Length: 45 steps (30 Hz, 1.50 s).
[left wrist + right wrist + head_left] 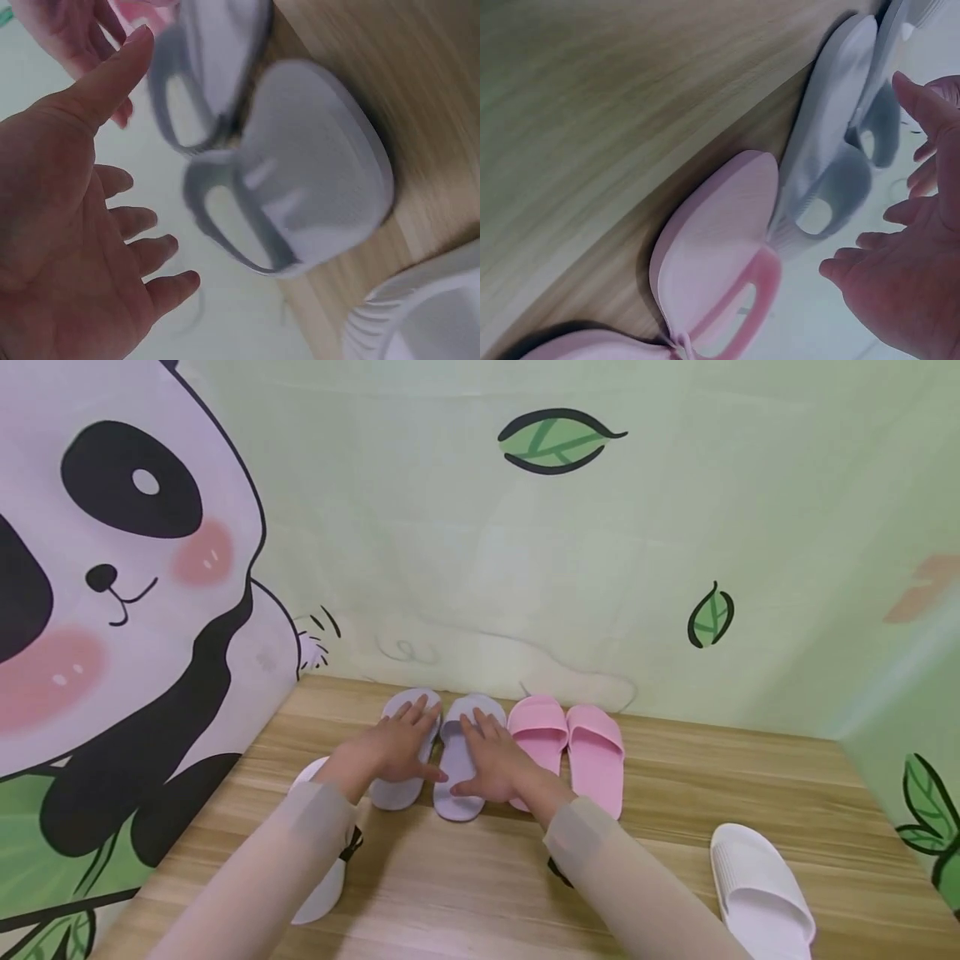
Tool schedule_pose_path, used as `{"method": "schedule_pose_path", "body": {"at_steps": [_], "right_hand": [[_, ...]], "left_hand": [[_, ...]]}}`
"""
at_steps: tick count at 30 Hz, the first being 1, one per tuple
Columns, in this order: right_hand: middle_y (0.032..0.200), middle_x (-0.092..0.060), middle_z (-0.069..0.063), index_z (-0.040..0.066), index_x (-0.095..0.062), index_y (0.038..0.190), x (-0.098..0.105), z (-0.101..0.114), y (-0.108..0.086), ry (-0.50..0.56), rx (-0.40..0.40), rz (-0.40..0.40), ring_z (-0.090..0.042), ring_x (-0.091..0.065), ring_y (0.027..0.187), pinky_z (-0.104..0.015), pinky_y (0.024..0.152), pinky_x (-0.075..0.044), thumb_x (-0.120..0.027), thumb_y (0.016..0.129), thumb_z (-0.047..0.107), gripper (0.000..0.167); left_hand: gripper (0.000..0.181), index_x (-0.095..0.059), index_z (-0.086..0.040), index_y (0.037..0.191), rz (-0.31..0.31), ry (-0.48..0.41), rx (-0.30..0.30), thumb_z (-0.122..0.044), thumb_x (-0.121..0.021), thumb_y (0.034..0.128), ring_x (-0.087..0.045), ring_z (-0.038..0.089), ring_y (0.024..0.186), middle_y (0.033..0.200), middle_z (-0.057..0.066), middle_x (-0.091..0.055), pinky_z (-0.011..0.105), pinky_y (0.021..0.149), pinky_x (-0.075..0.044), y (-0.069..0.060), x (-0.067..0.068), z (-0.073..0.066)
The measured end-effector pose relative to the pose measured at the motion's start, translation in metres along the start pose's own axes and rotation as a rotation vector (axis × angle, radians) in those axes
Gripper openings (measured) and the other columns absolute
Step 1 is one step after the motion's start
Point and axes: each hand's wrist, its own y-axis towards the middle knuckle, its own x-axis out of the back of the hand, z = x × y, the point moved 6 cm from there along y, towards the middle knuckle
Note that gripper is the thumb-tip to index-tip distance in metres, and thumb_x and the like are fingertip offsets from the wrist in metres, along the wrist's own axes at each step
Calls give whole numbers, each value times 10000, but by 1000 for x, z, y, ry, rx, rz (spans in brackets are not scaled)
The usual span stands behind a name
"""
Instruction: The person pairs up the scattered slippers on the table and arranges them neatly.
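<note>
Slippers in grey [453,756] lay mid-frame in the head view beneath the left hand [401,747] and right hand [495,764], fingers apart. Left wrist view: upper centre. Right wrist view: upper right, pink slippers [712,232] lower centre.

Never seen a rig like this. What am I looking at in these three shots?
No robot here: just a person's bare left hand and right hand. The wide picture comes from a camera worn on the head, looking forward and down; the other two come from wrist cameras, one per hand. On the wood-grain surface lie pale grey open-toed slippers, a pink open-toed pair to their right, and two ribbed white slip-on slippers, one partly hidden by the left sleeve. Both hands are spread over the grey pair, holding nothing.
</note>
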Motion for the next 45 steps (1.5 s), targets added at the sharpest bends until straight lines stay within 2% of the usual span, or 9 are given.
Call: {"method": "schedule_pose_path", "body": {"at_steps": [7,15,18,24,28,33,36,39,45], "right_hand": [[1734,-122,-202,67,-137,1665,8,3,-28,19,51,-3,-425,-163,1596,-515,1303,-185,-796,888,453,1090],[1732,-170,-165,96,-171,1666,23,-2,-69,78,86,-46,-384,-213,1591,-591,1239,-309,-823,867,415,1079],[1731,-183,-146,110,-186,1666,29,-7,-87,79,92,-62,-378,-243,1582,-649,1220,-298,-839,853,417,1087],[1719,-207,-169,89,-204,1659,35,-24,-121,92,81,-73,-392,-244,1578,-567,1250,-297,-877,820,373,1113],[1709,-221,-196,68,-220,1652,36,-39,-144,95,69,-94,-435,-243,1567,-598,1245,-284,-885,809,336,1107],[1704,-223,-206,84,-220,1655,37,-58,-175,121,42,-125,-464,-250,1555,-626,1212,-319,-887,805,328,1107],[1708,-226,-184,135,-216,1662,37,-71,-194,110,9,-144,-458,-308,1534,-611,1161,-397,-895,792,350,1125],[1699,-259,-166,168,-225,1663,37,-83,-215,78,-12,-174,-438,-375,1503,-594,1104,-460,-905,774,365,1136],[1660,-329,-172,139,-263,1648,38,-112,-252,40,-36,-228,-434,-439,1448,-606,1047,-482,-918,740,438,1159]], "left_hand": [[1097,-113,-73,1668,-42,23,-24,-603,-705,911,-147,462,1588,1739,208,-70,642,1245,-248,-20,7,-17],[1099,-172,-72,1661,-127,45,-82,-603,-738,883,-196,455,1580,1722,224,-166,608,1252,-265,-52,10,-34],[1102,-171,-71,1661,-139,33,-102,-591,-748,880,-191,447,1583,1719,233,-165,621,1241,-275,-65,9,-36],[1128,-137,-93,1669,-136,-26,-107,-607,-745,870,-186,467,1578,1725,222,-147,649,1242,-244,-90,6,-34],[1153,-152,-96,1668,-145,-33,-104,-661,-730,846,-211,475,1569,1722,220,-165,646,1236,-259,-104,2,-32],[1169,-170,-109,1668,-165,-47,-91,-680,-741,822,-238,457,1566,1725,205,-171,663,1219,-276,-121,-4,-24],[1196,-162,-115,1670,-177,-59,-81,-676,-763,801,-251,469,1558,1726,200,-173,685,1202,-284,-129,-9,-15],[1232,-156,-115,1671,-181,-81,-59,-669,-793,773,-256,496,1546,1720,211,-187,703,1190,-282,-135,-13,-3],[1275,-184,-38,1650,-152,-110,13,-636,-841,736,-222,551,1530,1692,288,-198,744,1167,-265,-140,-20,30]]}}
